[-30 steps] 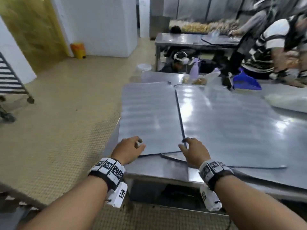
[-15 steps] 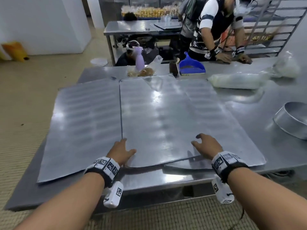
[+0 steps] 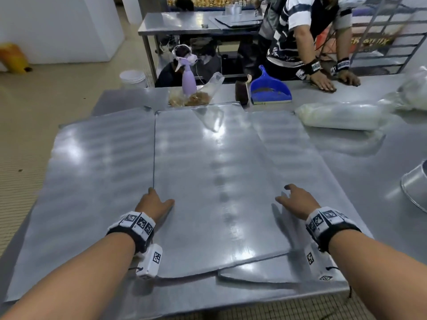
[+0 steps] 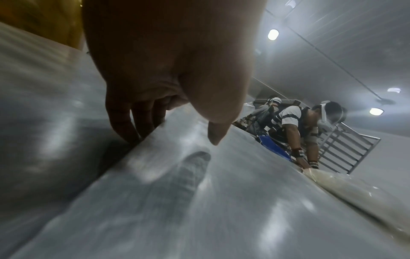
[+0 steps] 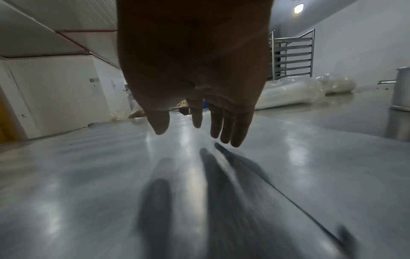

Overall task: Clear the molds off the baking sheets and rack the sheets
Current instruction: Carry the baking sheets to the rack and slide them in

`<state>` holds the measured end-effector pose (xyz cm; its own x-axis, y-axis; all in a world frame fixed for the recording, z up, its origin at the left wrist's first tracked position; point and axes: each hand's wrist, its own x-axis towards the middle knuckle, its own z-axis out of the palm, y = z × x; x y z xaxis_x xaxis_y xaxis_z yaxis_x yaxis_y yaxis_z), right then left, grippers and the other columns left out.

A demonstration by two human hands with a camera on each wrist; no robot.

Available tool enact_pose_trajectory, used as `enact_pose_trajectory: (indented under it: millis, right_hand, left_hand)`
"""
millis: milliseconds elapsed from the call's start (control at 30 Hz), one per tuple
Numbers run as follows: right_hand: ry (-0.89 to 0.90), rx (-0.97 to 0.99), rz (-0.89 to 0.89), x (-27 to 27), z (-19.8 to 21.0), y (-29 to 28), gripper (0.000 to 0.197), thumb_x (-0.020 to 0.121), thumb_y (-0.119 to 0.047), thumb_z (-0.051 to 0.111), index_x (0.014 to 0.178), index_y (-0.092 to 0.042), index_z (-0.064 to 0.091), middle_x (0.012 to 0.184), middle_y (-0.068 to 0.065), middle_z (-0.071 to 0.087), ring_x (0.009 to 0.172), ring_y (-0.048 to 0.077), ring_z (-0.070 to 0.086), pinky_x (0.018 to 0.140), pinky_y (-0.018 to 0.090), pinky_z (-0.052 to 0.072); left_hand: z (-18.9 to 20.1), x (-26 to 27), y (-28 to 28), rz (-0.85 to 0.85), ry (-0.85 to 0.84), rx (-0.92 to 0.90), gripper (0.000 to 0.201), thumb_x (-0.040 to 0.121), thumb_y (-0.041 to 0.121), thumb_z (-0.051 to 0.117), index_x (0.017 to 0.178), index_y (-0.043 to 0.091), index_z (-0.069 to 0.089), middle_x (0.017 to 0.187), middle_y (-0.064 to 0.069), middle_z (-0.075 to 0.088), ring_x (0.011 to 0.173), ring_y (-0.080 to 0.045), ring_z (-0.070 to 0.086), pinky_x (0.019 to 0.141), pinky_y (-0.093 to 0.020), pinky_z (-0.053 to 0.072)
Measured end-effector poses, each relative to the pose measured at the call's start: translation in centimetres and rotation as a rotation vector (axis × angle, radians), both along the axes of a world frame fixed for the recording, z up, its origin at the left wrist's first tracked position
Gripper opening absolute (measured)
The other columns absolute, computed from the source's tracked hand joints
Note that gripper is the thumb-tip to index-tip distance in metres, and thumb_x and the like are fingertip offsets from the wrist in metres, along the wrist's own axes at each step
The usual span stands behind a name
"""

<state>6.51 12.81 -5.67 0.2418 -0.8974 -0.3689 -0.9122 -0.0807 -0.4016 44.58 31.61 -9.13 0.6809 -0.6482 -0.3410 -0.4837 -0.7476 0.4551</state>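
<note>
**On the steel table (image 3: 346, 158): taking up the middle baking sheet (image 3: 208, 169)**

At 7 o'clock the left hand (image 3: 153, 205) is open. Its fingertips (image 4: 126, 128) are set at the seam along the sheet's left edge, and the thumb is lifted. At 5 o'clock the right hand (image 3: 297, 200) hovers spread and empty over the same sheet. It looks wise to hook both long edges, then lift level. The rack (image 5: 292, 54) waits at 1 o'clock. Half a second ago both hands sat at the near edge.

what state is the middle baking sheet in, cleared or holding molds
Cleared: the middle sheet shows only bare, shiny metal wherever it is visible, with no molds on it.
</note>
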Motion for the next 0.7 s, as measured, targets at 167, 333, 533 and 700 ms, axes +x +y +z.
enact_pose_trajectory:
  millis: [167,333,533,700]
  right_hand:
    - [0.046,0.011,0.034,3.1,-1.0,-4.2,0.081,0.089,-0.046,0.064,0.153,-0.014,0.028,0.149,0.020,0.042,0.132,0.037,0.047,0.107,0.043,0.041]
    - [-0.009,0.020,-0.079,4.3,-2.5,-7.2,0.088,0.083,-0.050,0.069,0.151,-0.011,0.027,0.144,0.023,0.046,0.129,0.041,0.047,0.105,0.047,0.042]
    - [-0.193,0.040,-0.201,4.0,-4.1,-7.3,0.082,0.083,-0.046,0.067,0.149,-0.010,0.035,0.147,0.019,0.046,0.132,0.039,0.047,0.109,0.047,0.040]
    - [-0.312,0.021,-0.231,1.2,-3.4,-7.2,0.072,0.089,-0.030,0.070,0.148,-0.005,0.038,0.147,0.019,0.046,0.134,0.037,0.045,0.109,0.042,0.037]
  left_hand:
    - [-0.8,1.5,-2.9,0.133,0.050,-0.124,0.063,0.084,0.047,0.069,0.129,0.005,0.056,0.127,-0.016,0.064,0.113,-0.035,0.062,0.093,-0.035,0.051]
    - [-1.8,1.8,-4.1,0.290,0.172,-0.266,0.058,0.076,0.046,0.079,0.119,0.010,0.063,0.115,-0.010,0.071,0.102,-0.031,0.067,0.088,-0.034,0.052]
    - [-2.3,1.1,-4.7,0.375,0.187,-0.381,0.062,0.068,0.041,0.086,0.119,0.013,0.064,0.115,-0.010,0.069,0.097,-0.030,0.068,0.085,-0.033,0.054]
    - [-1.4,-0.9,-5.8,0.326,0.140,-0.428,0.054,0.073,0.035,0.086,0.116,0.009,0.067,0.112,-0.011,0.072,0.097,-0.030,0.069,0.085,-0.032,0.053]
